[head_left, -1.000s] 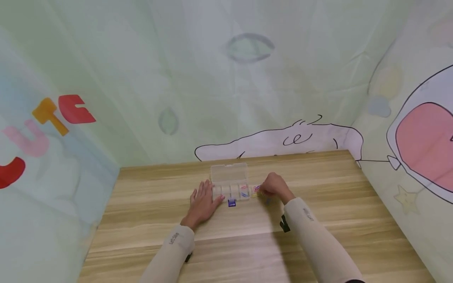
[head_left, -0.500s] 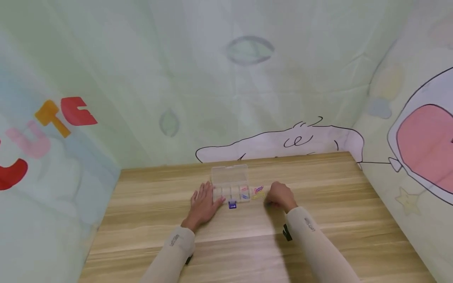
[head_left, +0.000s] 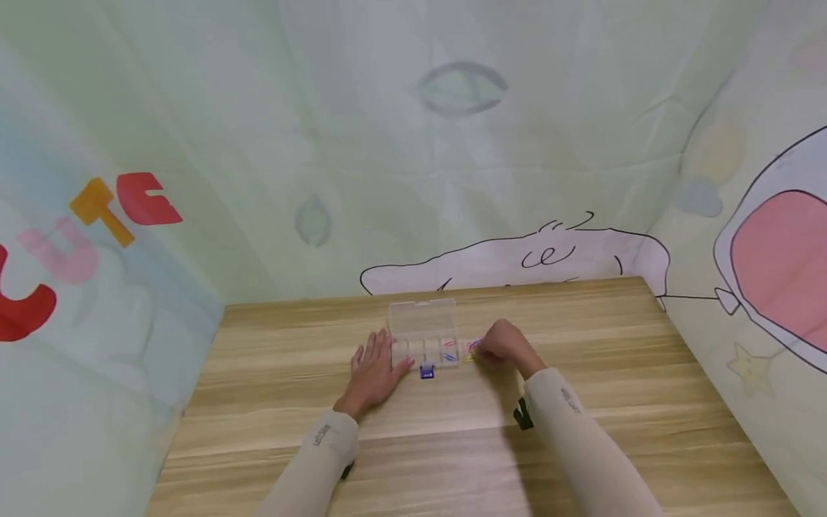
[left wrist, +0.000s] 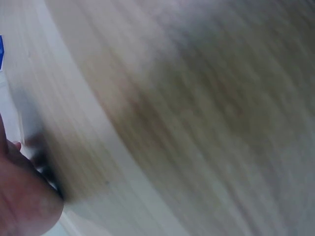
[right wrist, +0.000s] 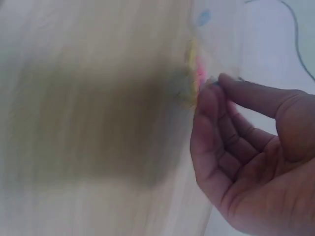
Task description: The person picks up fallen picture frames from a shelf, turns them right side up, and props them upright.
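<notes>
A clear plastic compartment box lies on the table with its lid raised at the back. Red and blue paper clips are in its rightmost compartments. Along the box's left side rests my left hand, fingers extended, thumb at the front edge; the left wrist view catches only part of this hand. Just right of the box, my right hand pinches a small bluish-green paper clip between thumb and forefinger, mostly hidden by the fingertips. Pink, purple and yellow paper clips lie beside those fingertips.
A blue tab sits at the box's front edge. The wooden table reaches back to printed fabric walls, which also stand at both sides.
My right hand first shifted right, away from the loose clips, then came back left to them. A blue piece seen under it earlier no longer shows on the table. The left hand stays put.
</notes>
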### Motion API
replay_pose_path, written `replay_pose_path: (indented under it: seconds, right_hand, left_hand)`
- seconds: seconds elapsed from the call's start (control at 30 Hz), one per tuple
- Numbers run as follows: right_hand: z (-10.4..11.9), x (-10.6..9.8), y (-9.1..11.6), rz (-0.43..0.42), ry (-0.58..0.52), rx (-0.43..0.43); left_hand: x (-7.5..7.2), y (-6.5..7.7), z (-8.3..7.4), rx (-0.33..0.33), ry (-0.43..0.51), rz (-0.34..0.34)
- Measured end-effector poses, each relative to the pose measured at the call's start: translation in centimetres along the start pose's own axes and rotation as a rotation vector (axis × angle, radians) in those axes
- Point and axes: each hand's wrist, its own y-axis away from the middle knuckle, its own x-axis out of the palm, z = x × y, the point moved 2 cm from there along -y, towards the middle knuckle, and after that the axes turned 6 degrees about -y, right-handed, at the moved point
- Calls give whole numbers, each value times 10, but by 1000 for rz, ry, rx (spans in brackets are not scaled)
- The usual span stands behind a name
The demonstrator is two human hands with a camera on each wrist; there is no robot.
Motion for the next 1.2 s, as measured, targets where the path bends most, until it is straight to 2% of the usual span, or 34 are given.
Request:
replay_pose_path:
  seconds: [0.13,0.27,0.47,0.67,0.93,1.2]
  right_hand:
    - [15,5,-1,47,-149,-37]
    - [27,15,-1,79,-204,-29]
    - [37,28,-1,89,-180,-33]
    - [37,31,-1,81,-156,-7]
    - [34,27,-2,75,-144,-8]
    - [28,16,-3,71,-144,21]
  left_hand:
    - [0,0,0,1,0,-2]
    - [0,-1,0,7,7,-8]
    - [1,-1,0,19,30,-31]
    - [2,-1,1,15,32,-32]
    - [2,-2,1,14,-3,-32]
    - [3,-3,1,-7,-4,-4]
